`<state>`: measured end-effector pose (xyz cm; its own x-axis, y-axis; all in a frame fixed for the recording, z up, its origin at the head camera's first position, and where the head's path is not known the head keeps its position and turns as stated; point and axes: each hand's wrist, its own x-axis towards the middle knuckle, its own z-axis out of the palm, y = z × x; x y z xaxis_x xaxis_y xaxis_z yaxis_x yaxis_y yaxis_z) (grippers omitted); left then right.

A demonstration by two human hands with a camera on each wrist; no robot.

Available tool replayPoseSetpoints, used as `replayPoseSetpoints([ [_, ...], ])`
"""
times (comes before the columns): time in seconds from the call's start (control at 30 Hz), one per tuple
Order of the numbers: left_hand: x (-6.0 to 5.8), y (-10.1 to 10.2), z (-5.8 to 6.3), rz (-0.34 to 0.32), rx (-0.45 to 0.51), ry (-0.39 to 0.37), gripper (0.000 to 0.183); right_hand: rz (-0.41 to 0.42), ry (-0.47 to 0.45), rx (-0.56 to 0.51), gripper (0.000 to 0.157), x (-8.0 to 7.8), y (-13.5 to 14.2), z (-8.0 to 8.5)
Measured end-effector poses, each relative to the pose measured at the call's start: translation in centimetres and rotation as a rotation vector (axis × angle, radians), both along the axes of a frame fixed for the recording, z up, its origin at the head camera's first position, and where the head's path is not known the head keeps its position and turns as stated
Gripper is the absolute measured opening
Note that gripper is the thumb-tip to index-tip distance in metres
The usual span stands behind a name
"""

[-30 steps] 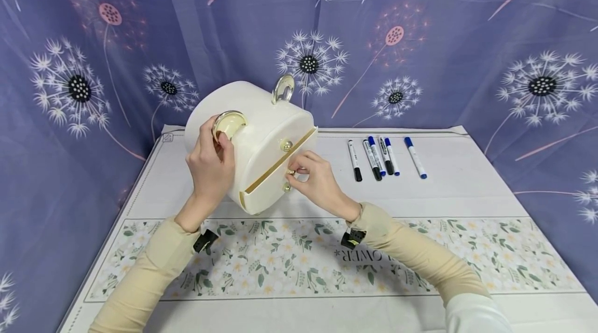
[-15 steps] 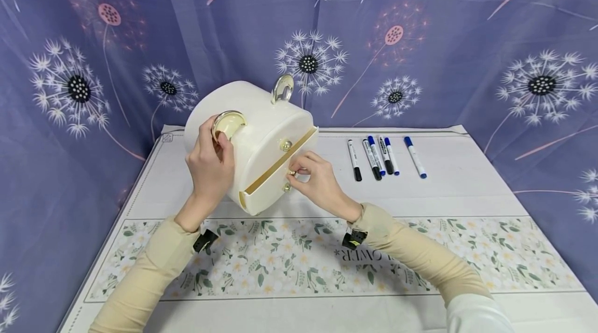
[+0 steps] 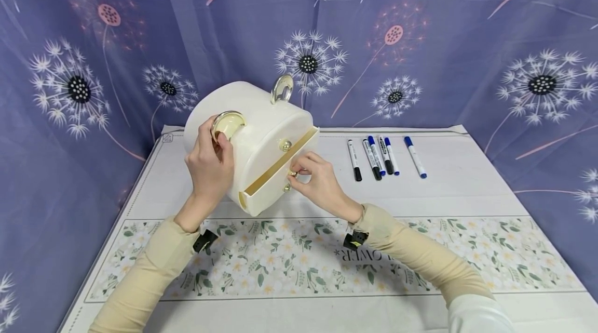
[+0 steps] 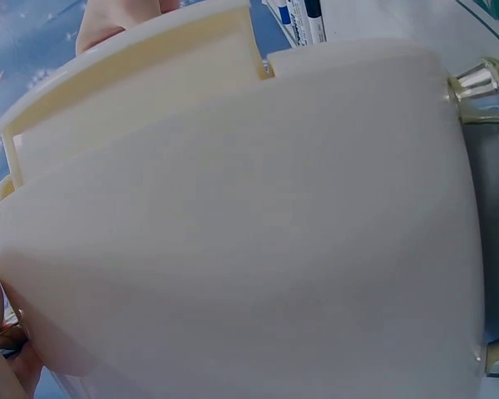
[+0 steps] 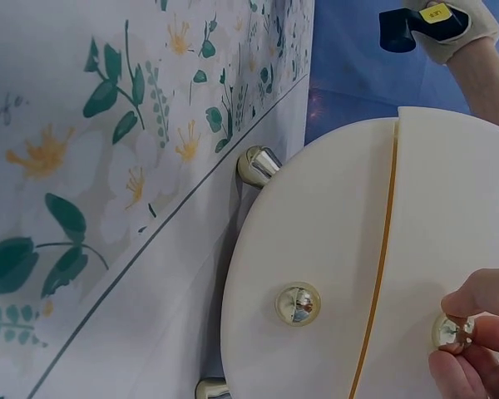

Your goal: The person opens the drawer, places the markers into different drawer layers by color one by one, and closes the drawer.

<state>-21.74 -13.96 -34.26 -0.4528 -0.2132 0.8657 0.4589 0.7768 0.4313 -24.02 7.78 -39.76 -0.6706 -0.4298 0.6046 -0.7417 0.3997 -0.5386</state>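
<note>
White box (image 3: 261, 120) on the table (image 3: 322, 313), left of centre: smooth, glossy shell, flat front with curved ends, edges rounded over. Front face turned toward the right hand (image 3: 315, 182).

Two ears on top. Near ear (image 3: 231, 122): shallow cup, cream inside, shiny metallic rim. Left hand (image 3: 209, 169) grips it, thumb on the near side, fingers bent behind. Far ear (image 3: 282, 88): upright, same bright rim, untouched.

Middle drawer (image 3: 270, 187) stands partly out; gap shows a golden-toned inside, cream in the left wrist view. Right hand pinches its knob (image 5: 452, 332) between thumb and fingertips; knob rounded, mirror-like, pale gold. Upper knob (image 3: 286, 145) and lower knob (image 5: 298, 303) alike, both free of fingers. Feet (image 5: 258, 166) tapered, polished metal.

Right of box, well apart from it: six slim pens (image 3: 372, 159), white barrels, three with black caps, three blue. Table cover white, with printed floral band (image 3: 289, 273). Behind, purple curtain (image 3: 252, 16), softly folded, dandelion print. Sleeves (image 3: 145, 270) beige, wrinkled cloth.
</note>
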Motion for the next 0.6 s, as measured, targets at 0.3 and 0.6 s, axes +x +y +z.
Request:
replayPoseSetpoints([
  [0.3,0.03,-0.05,-0.06,0.005,0.002,0.005,0.031,-0.005,0.013,0.013,0.008,0.10,0.06,-0.05],
  [0.6,-0.01,-0.04,0.01,-0.001,-0.004,0.009,0.031,-0.018,0.035,-0.008,0.012,0.13,0.15,-0.14],
])
